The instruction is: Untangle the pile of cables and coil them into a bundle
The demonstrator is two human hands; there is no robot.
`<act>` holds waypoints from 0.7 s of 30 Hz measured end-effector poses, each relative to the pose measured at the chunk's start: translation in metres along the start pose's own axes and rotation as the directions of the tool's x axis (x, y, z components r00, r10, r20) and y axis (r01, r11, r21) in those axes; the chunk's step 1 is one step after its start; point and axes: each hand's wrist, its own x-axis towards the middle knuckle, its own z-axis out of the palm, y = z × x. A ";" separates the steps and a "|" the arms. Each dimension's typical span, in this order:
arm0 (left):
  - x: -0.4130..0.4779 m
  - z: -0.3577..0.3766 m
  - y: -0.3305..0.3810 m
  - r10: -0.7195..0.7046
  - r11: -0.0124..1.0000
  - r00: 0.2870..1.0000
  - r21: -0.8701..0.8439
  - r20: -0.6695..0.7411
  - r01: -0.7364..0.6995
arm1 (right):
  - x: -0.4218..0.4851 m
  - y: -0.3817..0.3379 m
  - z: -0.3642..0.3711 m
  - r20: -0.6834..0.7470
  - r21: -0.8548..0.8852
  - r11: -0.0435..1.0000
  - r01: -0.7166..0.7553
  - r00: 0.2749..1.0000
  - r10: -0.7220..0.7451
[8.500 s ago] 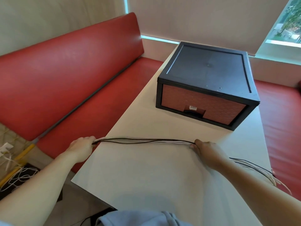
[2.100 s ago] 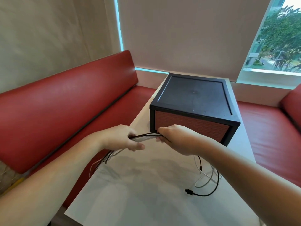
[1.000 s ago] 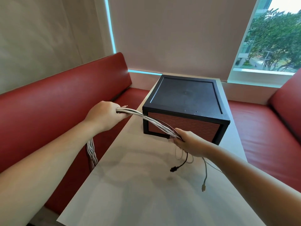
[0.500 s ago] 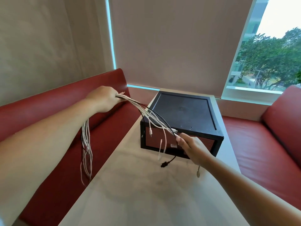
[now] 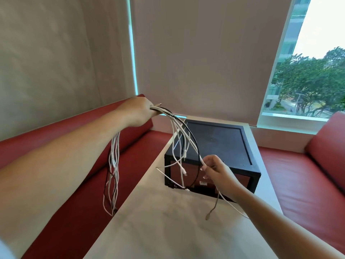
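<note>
A bunch of several white cables and a black one (image 5: pixel 180 128) is gripped in my left hand (image 5: pixel 139 111), raised high over the red bench. One half of the bunch hangs down below my left forearm as a loose hank (image 5: pixel 113 171). The other half fans out toward my right hand (image 5: pixel 216 170), which pinches a few strands in front of the black box. Loose cable ends with plugs (image 5: pixel 184 171) dangle between my hands, and one grey end (image 5: pixel 208 215) hangs just above the table.
A black box with a red-brown drawer front (image 5: pixel 216 146) stands on the white table (image 5: pixel 168 230), right behind my right hand. Red benches (image 5: pixel 298 174) run along the left and right of the table. A window and blind fill the far wall.
My left hand has risen higher and further back with the bunch. More cable ends have slipped free and now dangle apart, and my right hand holds only a few strands.
</note>
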 end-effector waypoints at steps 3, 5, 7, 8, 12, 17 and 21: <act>-0.003 0.000 0.009 0.012 1.000 1.000 -0.001 0.012 -0.012 | 0.001 -0.026 0.008 -0.089 0.135 0.989 0.061 0.995 -0.049; -0.006 0.000 0.015 0.020 1.000 1.000 0.000 0.024 -0.020 | 0.004 -0.046 0.010 -0.162 0.330 0.935 0.127 0.984 -0.076; -0.008 0.002 0.021 0.041 0.999 0.998 -0.002 0.038 -0.041 | 0.010 -0.063 0.010 -0.184 0.371 0.906 0.202 0.973 -0.142; -0.009 0.002 0.024 0.055 0.998 0.998 -0.002 0.043 -0.055 | 0.015 -0.070 0.009 -0.156 0.296 0.929 0.224 0.970 -0.185; -0.010 0.007 0.034 0.108 0.994 0.992 0.008 0.059 -0.109 | 0.031 -0.089 0.009 0.082 -0.068 0.963 0.262 0.963 -0.256; -0.015 0.010 0.031 0.099 0.995 0.993 0.015 0.069 -0.100 | 0.034 -0.089 0.008 0.141 -0.026 0.980 0.198 0.971 -0.193; -0.017 0.010 0.030 0.107 0.994 0.993 -0.008 0.057 -0.107 | 0.031 -0.082 0.004 0.213 -0.215 0.963 0.160 0.970 -0.114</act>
